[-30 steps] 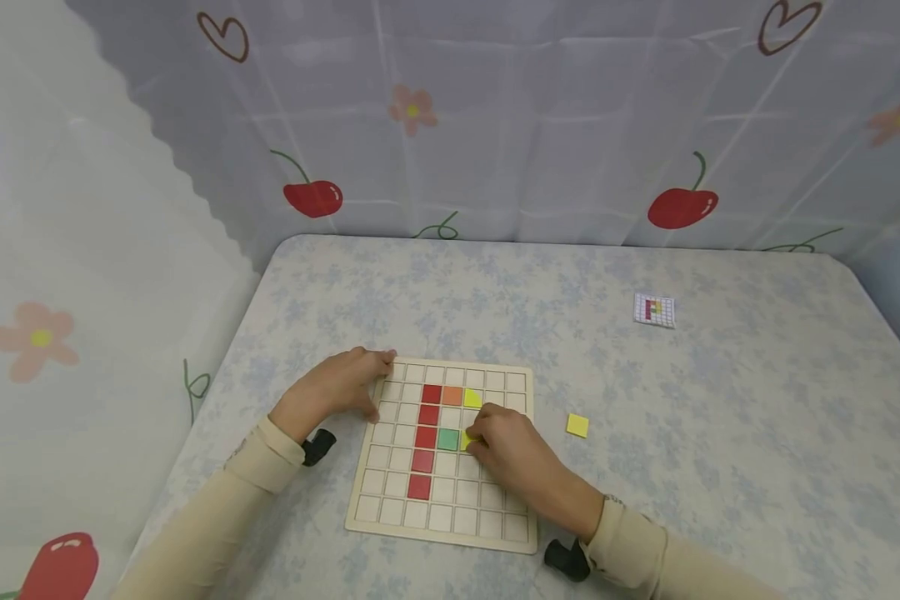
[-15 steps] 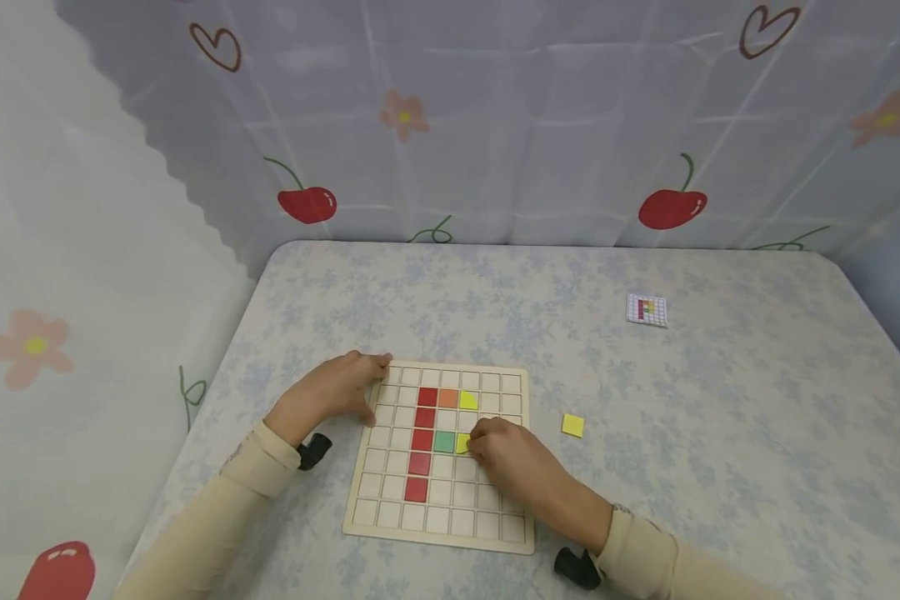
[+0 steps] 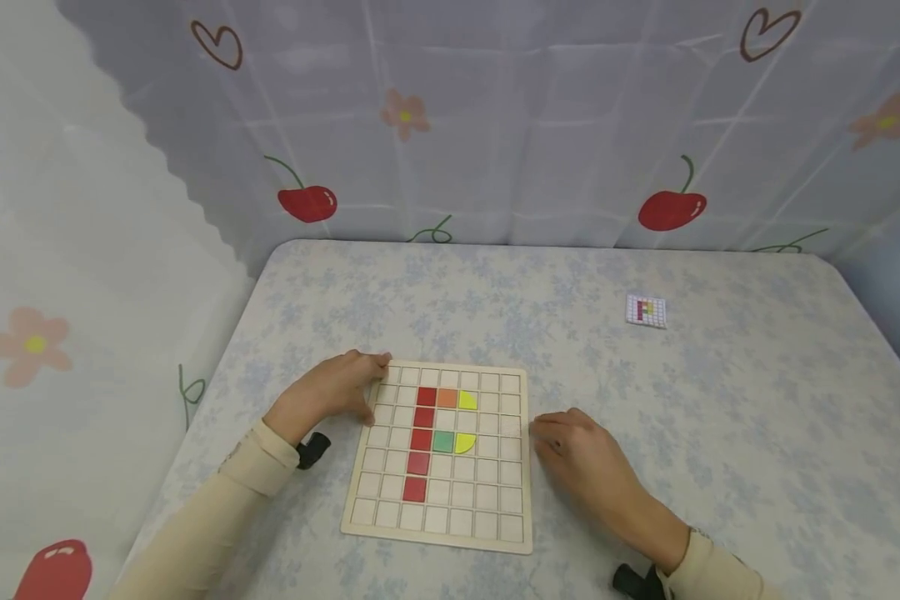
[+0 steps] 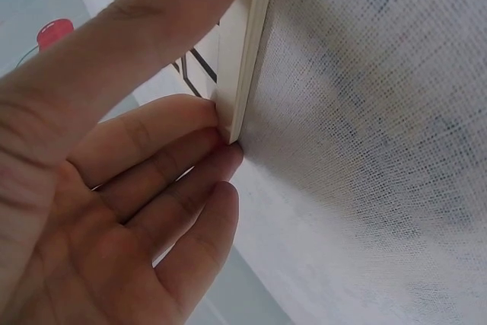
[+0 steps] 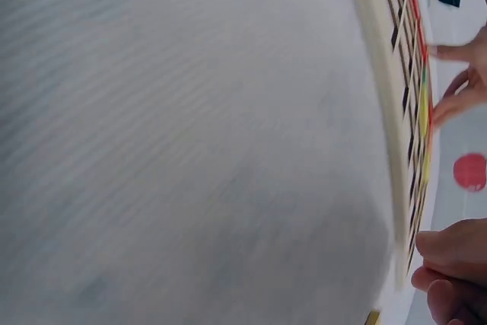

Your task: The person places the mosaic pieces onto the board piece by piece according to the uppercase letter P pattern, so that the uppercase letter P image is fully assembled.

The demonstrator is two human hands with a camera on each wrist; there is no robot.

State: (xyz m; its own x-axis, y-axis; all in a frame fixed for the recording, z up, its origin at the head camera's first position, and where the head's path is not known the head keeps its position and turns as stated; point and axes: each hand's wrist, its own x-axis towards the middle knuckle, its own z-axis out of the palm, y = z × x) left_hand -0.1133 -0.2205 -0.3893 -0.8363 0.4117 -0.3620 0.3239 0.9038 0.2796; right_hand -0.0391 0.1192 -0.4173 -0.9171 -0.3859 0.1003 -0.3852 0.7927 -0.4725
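Observation:
A wooden grid board (image 3: 435, 541) lies on the table. My left hand (image 3: 335, 390) grips its far left corner, thumb on the left edge and fingers around the corner. A column of red tiles (image 3: 414, 489) sits in the grid, with an orange tile (image 3: 446, 398) and a green tile (image 3: 442, 442) beside it. Two yellow quarter-round tiles (image 3: 465, 442) fill cells to their right. My right hand (image 3: 587, 457) is just off the board's right edge, fingers loosely bent and holding nothing. A yellow tile (image 5: 372, 317) peeks in at the bottom of the right wrist view; the hand hides it in the head view.
A small pattern card (image 3: 646, 311) with a coloured grid lies at the back right of the table (image 3: 757, 400). Behind the table hangs a curtain (image 3: 532, 125) printed with cherries and flowers. Black wrist mounts (image 3: 313, 451) sit under both wrists.
My right hand has let go of the lower yellow quarter-round tile, which stays in its cell, and has moved right off the board over the loose yellow tile. The left hand keeps its place.

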